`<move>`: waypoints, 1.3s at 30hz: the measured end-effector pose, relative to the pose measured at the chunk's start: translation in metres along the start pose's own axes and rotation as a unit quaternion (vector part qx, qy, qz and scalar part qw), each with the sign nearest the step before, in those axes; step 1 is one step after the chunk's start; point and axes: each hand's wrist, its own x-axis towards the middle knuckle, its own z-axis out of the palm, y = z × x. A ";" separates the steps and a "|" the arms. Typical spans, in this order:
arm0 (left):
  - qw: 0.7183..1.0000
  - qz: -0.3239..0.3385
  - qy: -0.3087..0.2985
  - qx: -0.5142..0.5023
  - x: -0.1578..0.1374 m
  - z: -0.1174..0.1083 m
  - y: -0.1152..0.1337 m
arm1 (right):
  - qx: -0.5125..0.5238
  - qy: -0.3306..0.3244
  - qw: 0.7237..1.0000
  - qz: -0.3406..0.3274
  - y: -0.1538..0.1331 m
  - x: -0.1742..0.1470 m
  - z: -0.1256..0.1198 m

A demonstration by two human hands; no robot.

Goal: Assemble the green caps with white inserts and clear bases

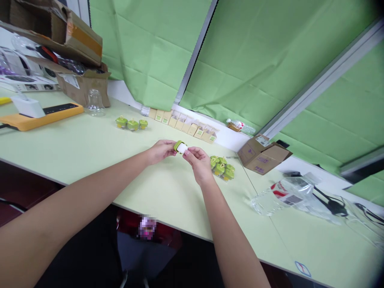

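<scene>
Over the middle of the table, my left hand (163,152) is closed on the left side of a small green lid-like piece (177,145). A white piece (182,149) sits in its opening, pinched at its right edge by the thumb and fingers of my right hand (199,162). Just right of that hand stands a cluster of small clear containers with green lids (220,169). Three similar green-lidded containers (132,125) stand farther back on the left. How the white piece is fixed inside the green one is too small to tell.
Small cardboard boxes (187,125) line the table's back edge. A drink bottle (241,127) lies behind them, and a large clear bottle (282,195) lies at right near a carton (261,155). An orange power strip (57,115), clear jar (95,103) and stacked cartons (82,82) occupy the left.
</scene>
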 end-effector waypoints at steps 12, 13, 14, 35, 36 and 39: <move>0.990 0.062 0.060 0.111 0.003 -0.002 -0.005 | -0.148 0.053 0.986 -0.048 0.014 0.005 -0.004; 0.987 0.069 0.067 0.128 0.002 -0.002 -0.005 | -0.163 0.058 0.983 -0.053 0.015 0.005 -0.005; 0.984 0.075 0.071 0.145 0.002 -0.002 -0.005 | -0.177 0.062 0.981 -0.056 0.016 0.006 -0.006; 0.988 0.052 0.082 0.119 0.006 -0.001 -0.004 | -0.238 0.076 0.965 -0.079 0.017 0.008 -0.005; 0.988 0.051 0.080 0.118 0.006 -0.001 -0.004 | -0.238 0.074 0.965 -0.077 0.016 0.008 -0.005; 0.989 0.056 0.070 0.121 0.006 -0.001 -0.005 | -0.237 0.068 0.966 -0.072 0.015 0.007 -0.004</move>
